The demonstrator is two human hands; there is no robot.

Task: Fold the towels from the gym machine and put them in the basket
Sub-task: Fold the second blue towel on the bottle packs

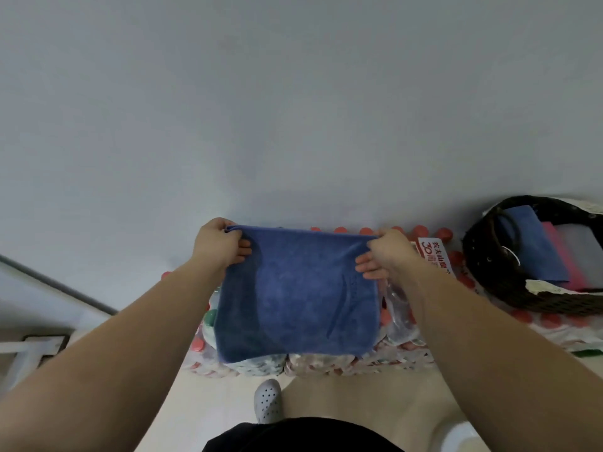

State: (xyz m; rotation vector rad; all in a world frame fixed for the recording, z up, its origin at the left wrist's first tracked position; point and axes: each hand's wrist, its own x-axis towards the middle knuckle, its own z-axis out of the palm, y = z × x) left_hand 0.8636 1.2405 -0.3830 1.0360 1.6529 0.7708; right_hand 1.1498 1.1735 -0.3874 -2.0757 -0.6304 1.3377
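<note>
Head view. A blue terry-cloth towel (295,296), already doubled, hangs in the air from its upper edge, held taut and level between the left hand (219,242) and right hand (388,252). Each hand's fingers (243,252) are pinched on a top corner, thumb behind the cloth. The towel's long axis runs side to side above shrink-wrapped packs of red-capped water bottles (329,357). The dark woven basket (509,288), holding folded blue and pink cloths, lies to the right, nearer the right hand; the transfer would likely travel rightward.
</note>
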